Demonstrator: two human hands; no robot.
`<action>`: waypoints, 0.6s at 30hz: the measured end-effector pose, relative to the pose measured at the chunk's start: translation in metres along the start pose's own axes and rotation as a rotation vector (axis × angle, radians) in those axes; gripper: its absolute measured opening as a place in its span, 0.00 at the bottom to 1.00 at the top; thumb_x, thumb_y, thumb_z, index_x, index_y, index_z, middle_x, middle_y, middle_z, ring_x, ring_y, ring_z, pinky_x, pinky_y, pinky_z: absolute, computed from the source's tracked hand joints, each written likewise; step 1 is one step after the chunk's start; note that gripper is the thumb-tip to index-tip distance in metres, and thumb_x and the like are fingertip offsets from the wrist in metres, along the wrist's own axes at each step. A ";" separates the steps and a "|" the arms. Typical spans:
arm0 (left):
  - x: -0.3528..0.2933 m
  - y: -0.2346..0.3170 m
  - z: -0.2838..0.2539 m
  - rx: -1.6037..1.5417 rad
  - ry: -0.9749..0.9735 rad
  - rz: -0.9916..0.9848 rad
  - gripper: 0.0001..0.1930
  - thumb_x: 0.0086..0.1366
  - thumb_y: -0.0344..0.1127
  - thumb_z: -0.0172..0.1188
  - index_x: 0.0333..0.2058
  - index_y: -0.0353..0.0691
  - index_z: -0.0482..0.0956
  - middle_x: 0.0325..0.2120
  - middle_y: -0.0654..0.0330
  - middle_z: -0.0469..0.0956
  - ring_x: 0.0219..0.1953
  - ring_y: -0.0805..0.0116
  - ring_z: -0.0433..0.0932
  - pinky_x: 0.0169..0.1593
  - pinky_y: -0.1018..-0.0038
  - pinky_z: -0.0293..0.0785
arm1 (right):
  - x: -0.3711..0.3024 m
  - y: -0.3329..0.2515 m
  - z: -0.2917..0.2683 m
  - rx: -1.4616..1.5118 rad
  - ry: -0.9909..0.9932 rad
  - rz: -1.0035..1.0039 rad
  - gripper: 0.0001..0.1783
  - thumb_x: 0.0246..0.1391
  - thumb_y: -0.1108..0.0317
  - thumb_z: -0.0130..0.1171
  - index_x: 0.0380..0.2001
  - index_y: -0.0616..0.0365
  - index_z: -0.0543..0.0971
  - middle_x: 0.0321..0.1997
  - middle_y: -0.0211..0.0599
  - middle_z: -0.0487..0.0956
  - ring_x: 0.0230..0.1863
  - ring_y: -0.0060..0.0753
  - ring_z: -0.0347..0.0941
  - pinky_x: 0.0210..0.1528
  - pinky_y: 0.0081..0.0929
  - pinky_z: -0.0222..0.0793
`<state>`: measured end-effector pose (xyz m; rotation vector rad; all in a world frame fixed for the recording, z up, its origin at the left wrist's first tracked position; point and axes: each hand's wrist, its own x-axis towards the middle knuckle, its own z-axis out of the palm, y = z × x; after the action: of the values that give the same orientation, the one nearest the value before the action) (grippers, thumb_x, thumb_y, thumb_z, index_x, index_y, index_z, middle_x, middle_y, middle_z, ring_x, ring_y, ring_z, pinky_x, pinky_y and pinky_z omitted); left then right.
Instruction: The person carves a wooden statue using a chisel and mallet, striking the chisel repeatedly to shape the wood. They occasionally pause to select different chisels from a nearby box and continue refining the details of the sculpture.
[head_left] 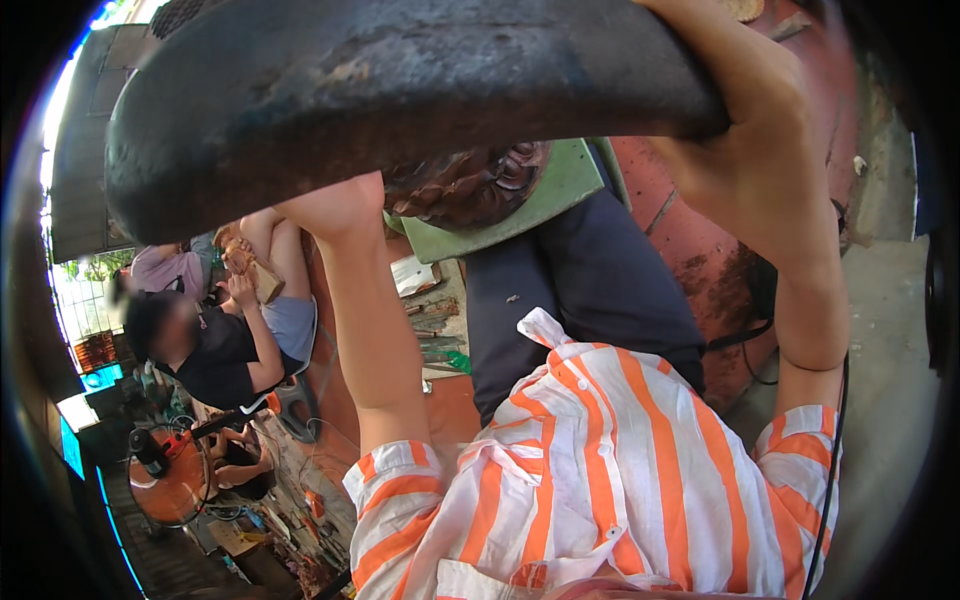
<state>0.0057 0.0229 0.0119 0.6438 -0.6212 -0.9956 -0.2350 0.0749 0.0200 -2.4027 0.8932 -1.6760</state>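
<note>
A big dark, smooth, rounded piece (420,90) with worn, scuffed patches fills the top of the head view, lifted close to me; its kind does not show. Under its lower edge, my left hand (340,205) is bent at the wrist, its fingers hidden behind the piece. My right hand (745,120) clasps the right end, fingers mostly out of sight. Just below and behind shows a glossy dark brown carved form (470,185) with curling relief, over a green board or seat (560,190). Whether this carving joins the dark piece, I cannot tell.
My dark-trousered legs (590,280) stretch beneath. Several slim tools (430,320) lie on a mat left of them. Further left, a seated person (220,340) holds a light wooden piece (265,280). A round orange-topped stool (170,485) stands lower left. A black cable (835,450) hangs at right.
</note>
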 end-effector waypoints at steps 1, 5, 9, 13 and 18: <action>-0.001 -0.003 0.001 0.038 -0.022 0.024 0.24 0.66 0.55 0.40 0.45 0.41 0.72 0.38 0.58 0.73 0.39 0.63 0.73 0.45 0.61 0.70 | -0.006 0.007 0.001 -0.034 -0.041 0.048 0.26 0.30 0.80 0.57 0.41 0.61 0.74 0.30 0.47 0.74 0.32 0.52 0.73 0.32 0.33 0.68; -0.003 -0.009 0.000 0.290 -0.200 0.123 0.26 0.67 0.54 0.40 0.54 0.41 0.67 0.52 0.58 0.70 0.53 0.58 0.69 0.59 0.56 0.63 | -0.011 0.014 0.000 -0.025 -0.045 0.061 0.28 0.29 0.80 0.57 0.44 0.61 0.73 0.30 0.46 0.75 0.33 0.52 0.73 0.33 0.33 0.69; -0.002 -0.013 0.002 0.308 -0.200 0.143 0.25 0.67 0.52 0.41 0.54 0.40 0.68 0.51 0.58 0.70 0.53 0.59 0.70 0.59 0.58 0.64 | -0.009 0.012 -0.006 0.016 -0.047 0.058 0.30 0.29 0.80 0.58 0.45 0.60 0.73 0.31 0.47 0.75 0.34 0.52 0.74 0.33 0.33 0.70; -0.001 -0.019 -0.002 0.344 -0.167 0.162 0.23 0.68 0.51 0.41 0.48 0.38 0.70 0.43 0.57 0.73 0.42 0.61 0.74 0.46 0.64 0.70 | -0.014 0.010 -0.007 -0.006 -0.022 0.124 0.30 0.30 0.80 0.58 0.45 0.60 0.72 0.32 0.47 0.76 0.34 0.52 0.74 0.33 0.34 0.70; -0.002 -0.023 0.000 0.429 -0.349 0.128 0.24 0.67 0.54 0.36 0.31 0.38 0.71 0.18 0.60 0.68 0.17 0.70 0.63 0.21 0.76 0.60 | -0.011 0.019 -0.003 -0.003 0.021 0.051 0.27 0.32 0.80 0.58 0.43 0.60 0.71 0.30 0.46 0.75 0.32 0.52 0.74 0.33 0.35 0.69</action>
<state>-0.0081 0.0157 -0.0053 0.7995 -1.1901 -0.8658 -0.2478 0.0656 0.0052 -2.3473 0.9527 -1.6863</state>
